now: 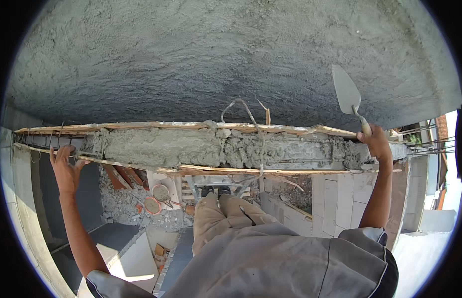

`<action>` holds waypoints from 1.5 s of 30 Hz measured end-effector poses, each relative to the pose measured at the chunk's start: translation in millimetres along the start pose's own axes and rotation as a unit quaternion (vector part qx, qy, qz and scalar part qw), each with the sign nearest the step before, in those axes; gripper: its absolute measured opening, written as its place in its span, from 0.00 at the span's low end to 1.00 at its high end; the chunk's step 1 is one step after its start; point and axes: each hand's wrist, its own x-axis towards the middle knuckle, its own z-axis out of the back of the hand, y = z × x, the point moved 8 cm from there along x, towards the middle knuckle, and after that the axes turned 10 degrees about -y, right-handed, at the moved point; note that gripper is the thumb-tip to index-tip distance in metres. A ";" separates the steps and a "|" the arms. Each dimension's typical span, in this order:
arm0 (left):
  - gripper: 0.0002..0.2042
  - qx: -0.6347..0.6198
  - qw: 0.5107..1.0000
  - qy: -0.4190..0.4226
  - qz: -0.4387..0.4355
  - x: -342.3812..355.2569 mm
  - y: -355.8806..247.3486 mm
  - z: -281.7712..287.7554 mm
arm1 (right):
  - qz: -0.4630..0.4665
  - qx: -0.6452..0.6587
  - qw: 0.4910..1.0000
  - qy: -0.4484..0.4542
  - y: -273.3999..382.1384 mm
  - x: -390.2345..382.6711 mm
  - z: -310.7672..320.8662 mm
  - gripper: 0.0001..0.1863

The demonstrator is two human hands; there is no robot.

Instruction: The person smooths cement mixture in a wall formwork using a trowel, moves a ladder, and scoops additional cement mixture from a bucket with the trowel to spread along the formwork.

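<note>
A bricklaying trowel (pixel 346 89) with a pale pointed blade is in my right hand (pixel 376 141), its handle gripped and the blade pointing up toward the rough grey wall. That hand is over the right end of a long trough of wet concrete (pixel 186 147). Wooden boards line the trough's far side (pixel 166 125) and near side (pixel 126 163). My left hand (pixel 67 166) is at the left end, fingers apart, by the near board and the exposed steel bars (pixel 48 133). Whether its fingertips press on the board is unclear.
A rendered wall (pixel 216 54) rises beyond the trough. A bent rod (pixel 243 103) arches over the concrete. Steel rods (pixel 432 145) stick out at the right. Far below are rubble (pixel 116 201), a mortar bucket (pixel 160 192) and a ladder-like frame (pixel 190 185) by my feet.
</note>
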 end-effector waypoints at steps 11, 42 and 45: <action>0.21 -0.030 0.999 0.036 0.002 8.9 -2.8 -3.7 | -0.004 0.023 0.999 -0.026 -12.0 -1.5 -3.3 0.29; 0.36 -0.008 0.999 -0.040 0.017 -7.4 12.4 -23.3 | 0.021 -0.062 0.993 -0.097 -182.2 68.6 43.0 0.32; 0.36 0.024 0.998 -0.046 0.025 -10.1 13.7 -12.5 | -0.027 -0.025 0.993 -0.114 -196.5 79.4 52.3 0.34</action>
